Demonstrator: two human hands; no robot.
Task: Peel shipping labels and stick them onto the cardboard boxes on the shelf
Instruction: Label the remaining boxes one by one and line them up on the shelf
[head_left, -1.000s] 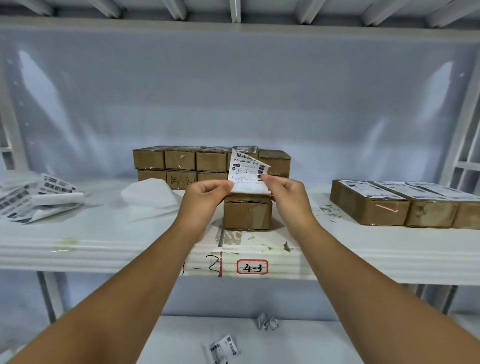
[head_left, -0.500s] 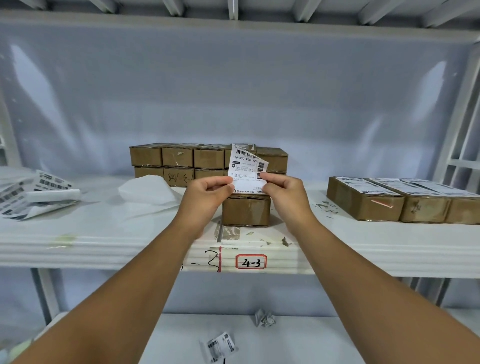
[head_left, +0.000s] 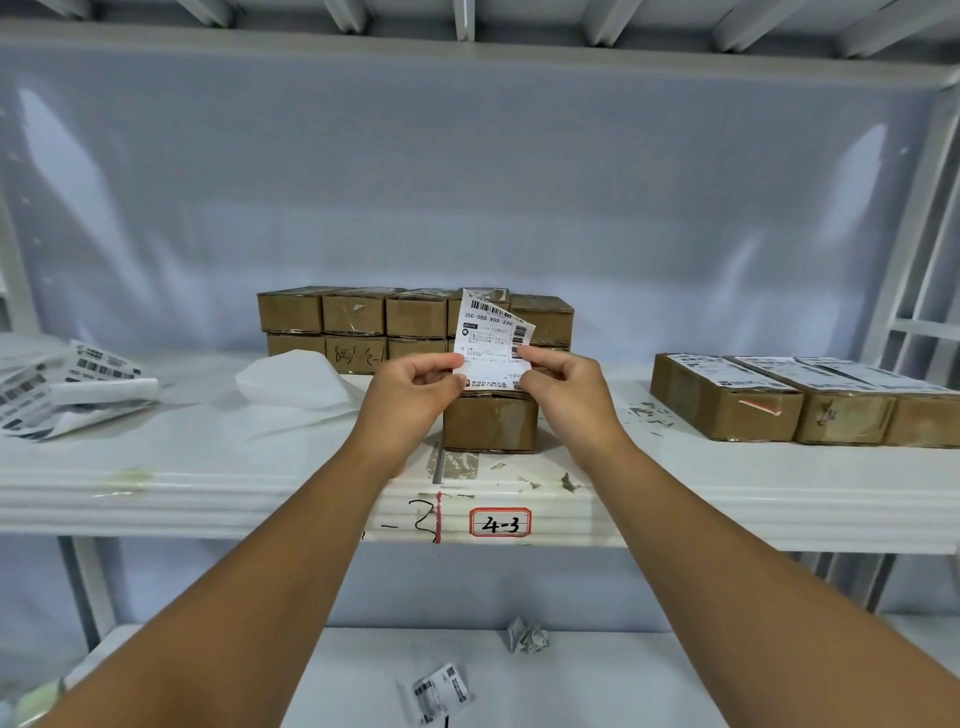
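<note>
I am pinching a shipping label (head_left: 491, 340) between both hands. My left hand (head_left: 415, 387) is gripping its lower left edge with thumb and forefinger, and my right hand (head_left: 563, 387) is gripping its lower right edge. The label is standing upright with its print facing me (the top edge is slanting down to the right). It is sitting just over a single cardboard box (head_left: 491, 421) at six o'clock from it, near the front of the shelf (head_left: 208, 467). A two-tier stack of boxes (head_left: 353, 314) is sitting behind at ten o'clock. Labelled boxes (head_left: 727, 400) are lying at three o'clock, well apart. Loose label sheets (head_left: 67, 384) are lying at nine o'clock.
</note>
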